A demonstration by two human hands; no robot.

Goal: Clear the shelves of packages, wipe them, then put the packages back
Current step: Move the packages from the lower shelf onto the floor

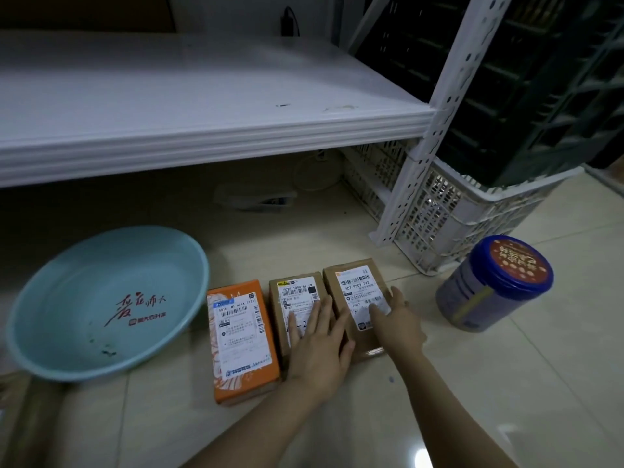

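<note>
Packages are lying three in a row on the tiled floor (506,383), label side up, just in front of the white shelf (202,113), which is standing bare above them. The orange package (241,339) is sitting at the left of the row, the middle brown package (297,309) is touching its right side, and the right brown package (358,298) is lying just beside that one.

Both grips are bare hands reaching in from below. The left grip (320,346) is resting palm down on the middle brown package, fingers straight and spread, holding nothing, with its outer fingers reaching toward the seam between the two brown packages. The right grip (395,319) is lying open on the lower right part of the right brown package, its thumb pressing on the white label and its fingers looking straight along the right edge.

A light blue basin (101,298) with red writing inside is sitting on the floor to the left of the orange package. A can with a blue lid (496,285) is standing to the right, near a white slotted crate (472,214) that is carrying a dark crate (523,79), beside the shelf's perforated post (422,146).
</note>
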